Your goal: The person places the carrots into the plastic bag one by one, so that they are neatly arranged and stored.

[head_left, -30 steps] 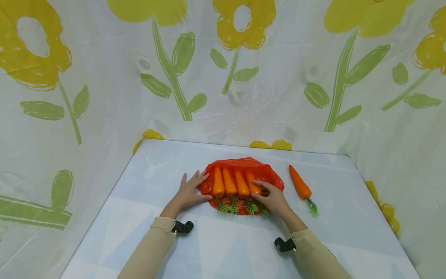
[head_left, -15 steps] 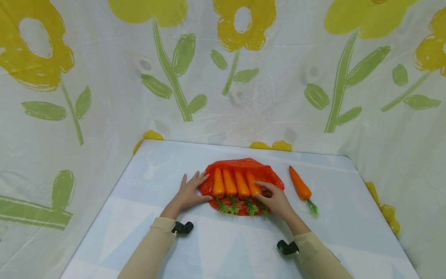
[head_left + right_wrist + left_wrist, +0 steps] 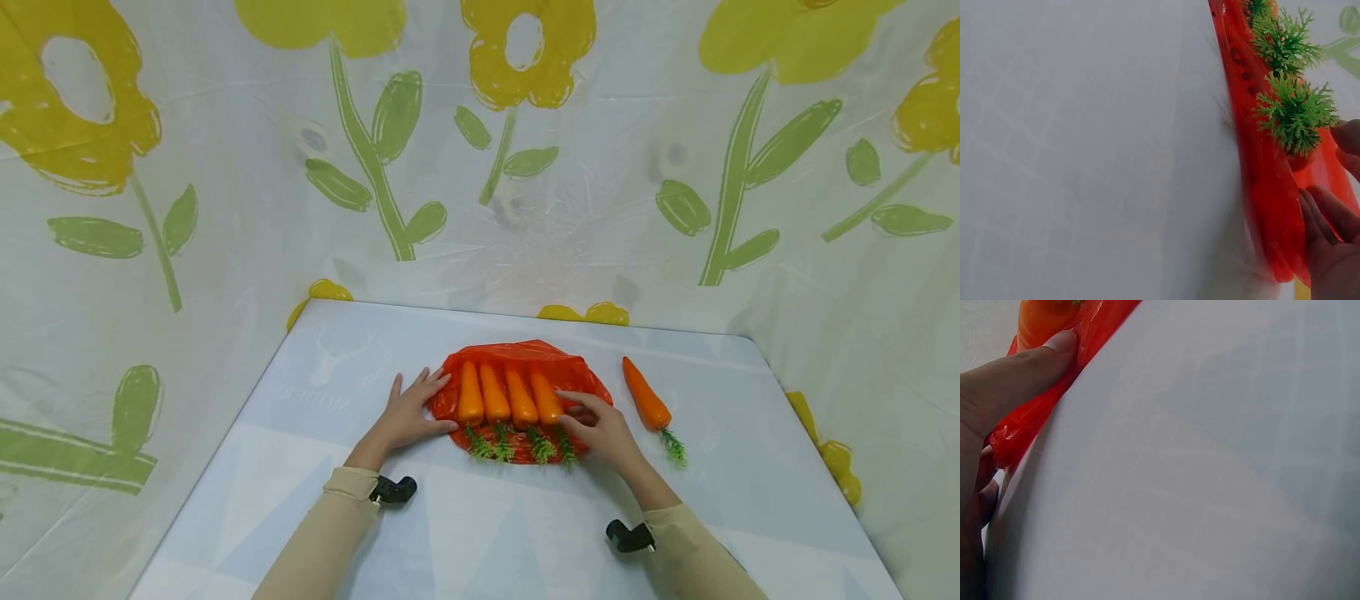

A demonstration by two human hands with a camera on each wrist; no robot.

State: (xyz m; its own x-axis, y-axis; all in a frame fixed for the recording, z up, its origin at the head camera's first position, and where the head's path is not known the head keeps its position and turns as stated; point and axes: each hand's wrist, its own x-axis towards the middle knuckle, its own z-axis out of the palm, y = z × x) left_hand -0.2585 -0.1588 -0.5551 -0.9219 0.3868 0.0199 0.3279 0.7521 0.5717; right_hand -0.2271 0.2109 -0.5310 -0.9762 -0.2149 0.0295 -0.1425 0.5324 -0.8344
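Note:
A red plastic bag [image 3: 540, 350] lies on the table with several orange carrots [image 3: 492, 392] side by side on it, their green tops [image 3: 1297, 115] toward the person. My left hand [image 3: 408, 414] rests at the bag's left edge, fingers spread and fairly straight. In the left wrist view its thumb [image 3: 1041, 365] lies against the red plastic beside a carrot [image 3: 1041, 322]. At the bag's right side is my right hand [image 3: 606, 429], fingers loosely bent, fingertips right by the rightmost carrot [image 3: 545, 400]. The right wrist view shows its fingers [image 3: 1329, 212] apart, over the bag.
One more carrot [image 3: 643, 393] with a green top lies to the right of the bag. The pale table [image 3: 480, 533] ends at a flower-printed curtain [image 3: 570, 242] at the back and sides.
My right hand has drawn back a little to the right, from over the rightmost carrot to beside it, uncovering more of that carrot. The left hand keeps its place.

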